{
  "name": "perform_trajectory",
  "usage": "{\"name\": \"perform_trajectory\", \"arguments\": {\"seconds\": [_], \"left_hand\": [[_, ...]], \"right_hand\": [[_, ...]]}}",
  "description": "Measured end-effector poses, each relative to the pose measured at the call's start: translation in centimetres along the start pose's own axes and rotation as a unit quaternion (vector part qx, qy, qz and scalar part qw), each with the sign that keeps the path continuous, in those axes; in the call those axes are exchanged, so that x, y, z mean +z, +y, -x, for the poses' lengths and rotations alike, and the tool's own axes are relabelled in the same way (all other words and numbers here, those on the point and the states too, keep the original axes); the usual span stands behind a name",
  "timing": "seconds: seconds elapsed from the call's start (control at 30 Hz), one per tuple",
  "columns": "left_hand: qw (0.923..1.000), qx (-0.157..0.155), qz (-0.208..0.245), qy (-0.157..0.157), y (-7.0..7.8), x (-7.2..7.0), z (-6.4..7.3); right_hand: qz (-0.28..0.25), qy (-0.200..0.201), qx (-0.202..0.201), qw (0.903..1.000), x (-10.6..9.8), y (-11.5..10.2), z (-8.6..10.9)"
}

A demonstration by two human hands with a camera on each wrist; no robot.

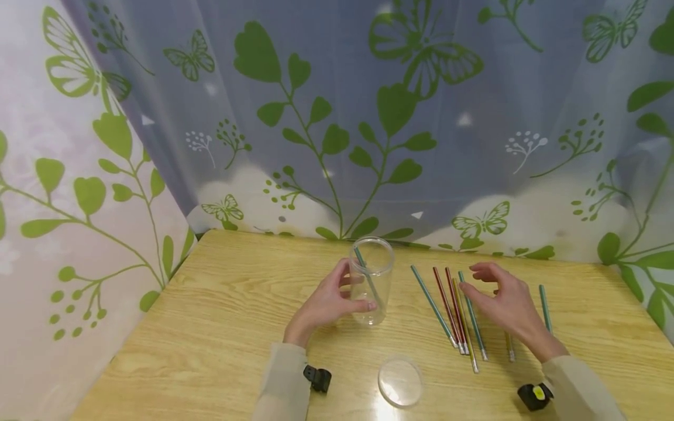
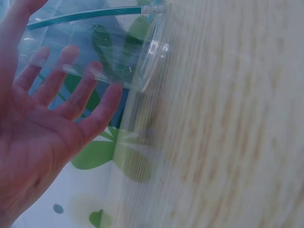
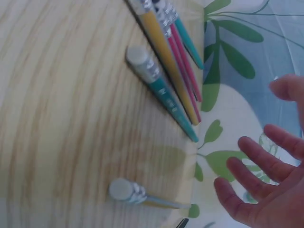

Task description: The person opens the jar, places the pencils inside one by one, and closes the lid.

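My left hand (image 1: 327, 299) grips a clear plastic jar (image 1: 386, 292) from its left side, thumb across the front and fingers behind. Inside the jar leans one teal pencil (image 1: 370, 279), its eraser end at the bottom, as the left wrist view shows (image 2: 90, 16). My right hand (image 1: 502, 305) hovers over the table with fingers spread and holds nothing. Just left of it lie several pencils with eraser ends toward me: a teal one (image 1: 433, 306), red ones (image 1: 446, 307) and a yellow one (image 1: 466, 324). Another teal pencil (image 3: 164, 97) lies closest to this hand.
A round clear lid (image 1: 400, 383) lies near the front of the wooden table (image 1: 210, 316). Partly covered by my right hand is a yellow pencil (image 1: 509, 347); farther right lies a teal pencil (image 1: 545, 309). A leaf-patterned curtain (image 1: 326, 117) hangs along the table's back edge.
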State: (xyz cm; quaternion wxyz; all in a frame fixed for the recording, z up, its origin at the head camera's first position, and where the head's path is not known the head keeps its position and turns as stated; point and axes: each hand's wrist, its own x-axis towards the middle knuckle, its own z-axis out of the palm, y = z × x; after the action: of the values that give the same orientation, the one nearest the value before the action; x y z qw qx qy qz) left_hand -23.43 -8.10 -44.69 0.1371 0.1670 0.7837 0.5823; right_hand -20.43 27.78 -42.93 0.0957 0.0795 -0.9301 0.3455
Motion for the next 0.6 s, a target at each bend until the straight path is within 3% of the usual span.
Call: {"name": "perform_trajectory", "arguments": {"seconds": [0.3,0.6], "left_hand": [[1.0,0.002,0.008,0.0,0.0,0.0,-0.1],[0.9999,0.013,0.009,-0.006,-0.2,0.0,-0.1]], "right_hand": [[0.071,-0.081,0.006,0.9941,0.1,1.6,-0.2],[0.116,-0.107,0.002,0.9875,0.7,2.0,-0.2]]}}
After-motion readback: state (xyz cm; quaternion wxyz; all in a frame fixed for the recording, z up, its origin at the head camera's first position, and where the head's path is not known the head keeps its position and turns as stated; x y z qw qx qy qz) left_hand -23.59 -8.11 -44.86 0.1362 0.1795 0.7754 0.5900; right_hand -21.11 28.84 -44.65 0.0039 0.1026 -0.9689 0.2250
